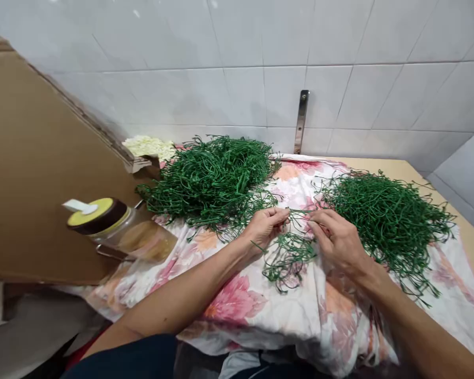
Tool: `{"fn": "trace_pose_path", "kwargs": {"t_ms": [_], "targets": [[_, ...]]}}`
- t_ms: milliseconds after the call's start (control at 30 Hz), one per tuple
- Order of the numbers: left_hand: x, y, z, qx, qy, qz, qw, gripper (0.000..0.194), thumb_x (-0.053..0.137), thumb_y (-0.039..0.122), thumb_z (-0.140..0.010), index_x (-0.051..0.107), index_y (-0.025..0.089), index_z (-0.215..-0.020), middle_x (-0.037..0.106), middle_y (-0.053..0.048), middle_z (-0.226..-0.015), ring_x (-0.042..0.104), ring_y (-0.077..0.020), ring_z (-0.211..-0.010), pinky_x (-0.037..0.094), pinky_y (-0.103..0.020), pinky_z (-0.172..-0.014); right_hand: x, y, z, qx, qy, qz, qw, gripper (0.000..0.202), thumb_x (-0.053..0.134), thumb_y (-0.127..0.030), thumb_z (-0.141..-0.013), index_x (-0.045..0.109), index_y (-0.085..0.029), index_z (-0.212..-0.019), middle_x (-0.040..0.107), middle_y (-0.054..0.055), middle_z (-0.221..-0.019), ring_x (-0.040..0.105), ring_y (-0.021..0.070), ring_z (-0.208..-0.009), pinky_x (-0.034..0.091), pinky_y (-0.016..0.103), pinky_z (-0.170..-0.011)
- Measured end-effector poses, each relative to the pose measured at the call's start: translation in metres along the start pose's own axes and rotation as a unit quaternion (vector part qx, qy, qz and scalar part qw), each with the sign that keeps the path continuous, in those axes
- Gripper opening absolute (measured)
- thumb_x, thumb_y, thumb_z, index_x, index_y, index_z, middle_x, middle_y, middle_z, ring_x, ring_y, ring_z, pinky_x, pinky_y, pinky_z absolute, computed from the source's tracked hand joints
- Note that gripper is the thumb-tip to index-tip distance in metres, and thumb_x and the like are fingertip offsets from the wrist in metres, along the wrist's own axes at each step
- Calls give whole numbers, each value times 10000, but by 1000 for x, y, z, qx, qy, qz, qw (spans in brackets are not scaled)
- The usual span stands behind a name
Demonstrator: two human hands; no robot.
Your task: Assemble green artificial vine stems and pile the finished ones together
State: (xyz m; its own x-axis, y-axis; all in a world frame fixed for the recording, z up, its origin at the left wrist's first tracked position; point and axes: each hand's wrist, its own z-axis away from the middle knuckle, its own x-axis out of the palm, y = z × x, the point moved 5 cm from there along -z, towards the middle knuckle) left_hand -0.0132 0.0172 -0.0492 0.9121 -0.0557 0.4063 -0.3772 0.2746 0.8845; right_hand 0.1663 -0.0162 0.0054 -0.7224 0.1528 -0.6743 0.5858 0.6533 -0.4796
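Head view: my left hand [266, 225] and right hand [337, 234] pinched closed around green stems [299, 211]. I judged light tension best.

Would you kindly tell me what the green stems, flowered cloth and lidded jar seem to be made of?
Green stems: perhaps plastic, mostly even green, faint sheen.
Flowered cloth: soft, matte fabric, shown by its folds.
Lidded jar: glossy, clear glass or plastic; contents show through.
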Motion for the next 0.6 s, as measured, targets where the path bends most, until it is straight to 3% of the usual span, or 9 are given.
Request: {"fn": "trace_pose_path", "kwargs": {"t_ms": [167, 267, 333, 400, 467, 533, 600], "targets": [[-1, -5, 8, -34, 1, 14, 999, 464, 942, 423, -577, 649, 113, -759, 629, -14, -673, 528, -54, -516, 425, -174, -504, -25, -7, -3, -5, 86, -15, 996, 126, 580, -239, -990, 692, -195, -1029, 743, 62, -981, 699, 194, -910, 535, 320, -849], [0, -4, 9, -18, -8, 23, 1000, 481, 944, 440, -561, 628, 117, -727, 611, -1, -643, 539, -66, -519, 439, -190, -514, -44, -8, -4, 70, 151, -55, 985, 129, 595, -270, -987, 698, -203, -1029, 747, 62, -961, 706, 191, -869, 546, 318, -815], [1, -3, 9, -4, -13, 21, 1000, 475, 930, 452, -583, 622, 118, -721, 615, -5, -644, 536, -68, -516, 426, -194, -507, -50, -8, -4, 111, 162, -123, 973, 150, 577, -291, -999, 682, -204, -1062, 735, 59, -928, 702, 185, -836, 557, 317, -789], [2, -4, 10, -1, -14, 17, 1000, 464, 917, 453, -609, 626, 118, -746, 637, -16, -667, 535, -68, -515, 412, -194, -505, -43, -12, -5, 121, 103, -204, 966, 175, 560, -317, -1008, 666, -197, -1079, 716, 53, -875, 692, 178, -780, 564, 310, -734], [5, -5, 12, -5, -18, 16, 1000, 463, 913, 449, -617, 627, 119, -771, 658, -25, -687, 536, -68, -517, 405, -194, -508, -25, -17, -4, 118, -18, -245, 962, 216, 544, -346, -1013, 669, -186, -1086, 692, 38, -798, 660, 166, -691, 546, 291, -649], [7, -6, 15, -10, -25, 15, 1000, 472, 912, 457, -617, 622, 122, -780, 668, -25, -691, 535, -67, -514, 407, -195, -516, -6, -18, 0, 109, -111, -218, 964, 247, 526, -363, -1017, 686, -181, -1068, 672, 25, -743, 611, 150, -622, 506, 275, -590], [9, -6, 17, -9, -33, 15, 999, 476, 906, 466, -625, 616, 124, -784, 670, -20, -687, 532, -65, -506, 400, -193, -514, 6, -14, 2, 98, -121, -151, 976, 248, 526, -355, -1014, 704, -184, -1041, 693, 32, -780, 609, 152, -652, 493, 278, -619]]}}
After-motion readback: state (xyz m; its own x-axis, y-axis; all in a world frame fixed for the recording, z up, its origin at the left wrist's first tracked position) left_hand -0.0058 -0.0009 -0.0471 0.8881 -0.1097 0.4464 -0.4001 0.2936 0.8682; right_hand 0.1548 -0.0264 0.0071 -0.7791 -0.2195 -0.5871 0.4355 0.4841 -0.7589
